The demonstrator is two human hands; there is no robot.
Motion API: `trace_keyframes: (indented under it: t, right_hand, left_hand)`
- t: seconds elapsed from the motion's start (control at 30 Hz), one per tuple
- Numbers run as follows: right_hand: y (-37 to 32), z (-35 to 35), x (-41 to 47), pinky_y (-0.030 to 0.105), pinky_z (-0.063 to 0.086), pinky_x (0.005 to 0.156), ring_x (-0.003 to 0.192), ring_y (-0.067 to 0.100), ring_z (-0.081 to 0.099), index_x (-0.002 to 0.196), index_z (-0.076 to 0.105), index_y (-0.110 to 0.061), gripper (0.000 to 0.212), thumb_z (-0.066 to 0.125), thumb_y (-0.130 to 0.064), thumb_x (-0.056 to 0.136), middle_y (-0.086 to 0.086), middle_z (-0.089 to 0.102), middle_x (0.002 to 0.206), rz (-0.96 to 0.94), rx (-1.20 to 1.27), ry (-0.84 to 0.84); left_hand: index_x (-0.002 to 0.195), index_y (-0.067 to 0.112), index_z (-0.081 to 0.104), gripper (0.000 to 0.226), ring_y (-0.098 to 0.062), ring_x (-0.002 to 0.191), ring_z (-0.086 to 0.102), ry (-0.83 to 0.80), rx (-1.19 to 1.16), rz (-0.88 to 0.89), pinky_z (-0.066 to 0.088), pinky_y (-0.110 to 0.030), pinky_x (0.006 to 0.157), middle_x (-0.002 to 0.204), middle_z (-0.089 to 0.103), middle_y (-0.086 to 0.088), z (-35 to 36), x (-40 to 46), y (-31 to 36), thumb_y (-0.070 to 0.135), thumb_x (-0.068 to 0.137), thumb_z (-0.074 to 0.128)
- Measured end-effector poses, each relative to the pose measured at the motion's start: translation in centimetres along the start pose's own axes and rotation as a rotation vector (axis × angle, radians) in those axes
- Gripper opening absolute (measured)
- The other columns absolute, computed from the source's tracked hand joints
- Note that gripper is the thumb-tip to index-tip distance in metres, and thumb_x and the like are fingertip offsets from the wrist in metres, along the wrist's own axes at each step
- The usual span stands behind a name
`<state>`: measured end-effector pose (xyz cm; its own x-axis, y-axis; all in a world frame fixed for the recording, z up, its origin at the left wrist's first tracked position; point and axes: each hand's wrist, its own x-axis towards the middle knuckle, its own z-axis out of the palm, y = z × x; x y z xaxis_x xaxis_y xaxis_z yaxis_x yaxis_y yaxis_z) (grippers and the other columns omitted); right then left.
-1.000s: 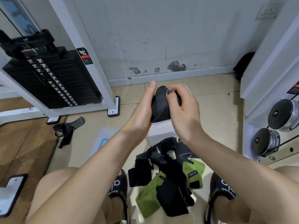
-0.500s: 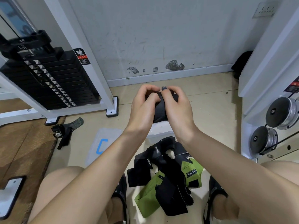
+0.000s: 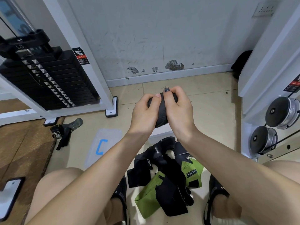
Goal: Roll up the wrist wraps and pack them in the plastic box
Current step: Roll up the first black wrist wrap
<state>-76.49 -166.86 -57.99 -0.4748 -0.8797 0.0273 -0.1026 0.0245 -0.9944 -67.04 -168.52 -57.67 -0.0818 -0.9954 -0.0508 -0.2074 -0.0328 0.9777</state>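
A rolled black wrist wrap (image 3: 161,111) is held in the air between both hands. My left hand (image 3: 145,114) grips its left side with curled fingers. My right hand (image 3: 179,109) grips its right side, thumb laid across the top. Just below the hands a white plastic box (image 3: 159,131) stands on the floor, mostly hidden by them. In front of the box, between my feet, lies a loose pile of black and green wrist wraps (image 3: 167,176).
A clear lid with a blue mark (image 3: 103,146) lies on the tiles left of the box. A black strap (image 3: 62,133) lies by the brown mat (image 3: 19,151). A weight-stack machine (image 3: 47,78) stands left, another machine with pulleys (image 3: 282,112) right.
My left hand went from lying flat against the roll to curling round it. Both hands with the roll dropped slightly toward the box.
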Motion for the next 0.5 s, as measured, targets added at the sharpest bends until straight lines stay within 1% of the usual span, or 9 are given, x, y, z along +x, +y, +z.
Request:
trace_keyframes:
  t: [0.07,0.13,0.2,0.23,0.3,0.37,0.4,0.43,0.5]
  right_hand:
    - [-0.6,-0.4,0.6,0.029,0.051,0.072,0.076,0.011,0.062,0.083,0.062,-0.020,0.035,0.044,-0.040,0.105,-0.009,0.066,0.076,0.175,0.119,-0.092]
    - [-1.3,-1.1,0.8,0.040,0.061,0.080,0.084,0.016,0.073,0.100,0.071,-0.021,0.051,0.031,-0.053,0.107,0.000,0.076,0.090,0.360,0.304,-0.200]
    - [-1.7,-1.9,1.2,0.041,0.060,0.085,0.089,0.014,0.072,0.122,0.068,-0.023,0.058,0.024,-0.058,0.107,0.003,0.074,0.101,0.374,0.341,-0.243]
    - [-1.8,-2.2,1.6,0.040,0.057,0.091,0.097,0.014,0.070,0.130,0.064,-0.026,0.058,0.021,-0.059,0.107,0.003,0.071,0.111,0.336,0.308,-0.225]
    - [-2.1,-2.6,2.3,0.040,0.046,0.108,0.117,0.014,0.062,0.140,0.056,-0.032,0.055,0.019,-0.057,0.108,0.002,0.064,0.130,0.241,0.256,-0.159]
    - [-2.0,-2.1,2.1,0.040,0.038,0.116,0.128,0.013,0.055,0.142,0.054,-0.037,0.049,0.021,-0.054,0.109,-0.002,0.059,0.139,0.201,0.234,-0.171]
    - [-1.5,-1.5,1.7,0.040,0.037,0.118,0.131,0.013,0.054,0.140,0.056,-0.038,0.047,0.024,-0.053,0.109,-0.004,0.059,0.140,0.186,0.180,-0.208]
    - [-0.9,-1.0,1.1,0.040,0.039,0.117,0.131,0.012,0.055,0.136,0.061,-0.038,0.045,0.028,-0.051,0.108,-0.006,0.061,0.140,0.170,0.103,-0.245]
    - [-0.1,-0.3,0.6,0.041,0.044,0.113,0.126,0.013,0.059,0.126,0.067,-0.038,0.043,0.030,-0.049,0.107,-0.007,0.065,0.134,0.176,0.024,-0.250]
  left_hand:
    - [0.093,0.019,0.065,0.025,-0.017,0.086,0.065,-0.008,-0.096,-0.085,0.052,-0.032,0.078,0.088,0.066,0.004,-0.4,0.1,0.2,0.039,0.104,0.054]
    - [0.107,0.020,0.065,0.026,-0.018,0.101,0.069,-0.006,-0.160,-0.148,0.056,-0.042,0.095,0.099,0.069,0.004,-0.8,0.3,0.5,0.043,0.103,0.055]
    - [0.115,0.017,0.062,0.028,-0.015,0.100,0.068,0.001,-0.207,-0.185,0.055,-0.046,0.101,0.102,0.067,0.006,-1.3,0.5,0.5,0.042,0.102,0.056]
    - [0.118,0.016,0.061,0.030,-0.014,0.098,0.067,0.002,-0.226,-0.196,0.055,-0.047,0.102,0.101,0.067,0.007,-1.5,0.5,0.6,0.041,0.101,0.057]
    - [0.118,0.016,0.062,0.030,-0.012,0.094,0.066,-0.002,-0.241,-0.203,0.056,-0.045,0.102,0.097,0.067,0.010,-1.5,0.5,0.7,0.040,0.100,0.059]
    - [0.108,0.019,0.065,0.020,-0.011,0.090,0.066,-0.027,-0.224,-0.179,0.057,-0.042,0.094,0.089,0.069,0.013,-0.9,0.4,0.5,0.036,0.100,0.060]
    - [0.101,0.019,0.066,0.017,-0.015,0.090,0.067,-0.049,-0.217,-0.168,0.057,-0.042,0.087,0.089,0.071,0.007,-0.4,0.2,0.2,0.034,0.101,0.060]
    - [0.096,0.018,0.064,0.017,-0.021,0.091,0.068,-0.070,-0.213,-0.172,0.056,-0.041,0.080,0.094,0.073,-0.004,0.1,0.0,-0.1,0.033,0.101,0.061]
    - [0.096,0.013,0.062,0.021,-0.029,0.092,0.071,-0.099,-0.205,-0.200,0.056,-0.039,0.073,0.108,0.071,-0.022,0.8,-0.3,-0.5,0.033,0.101,0.062]
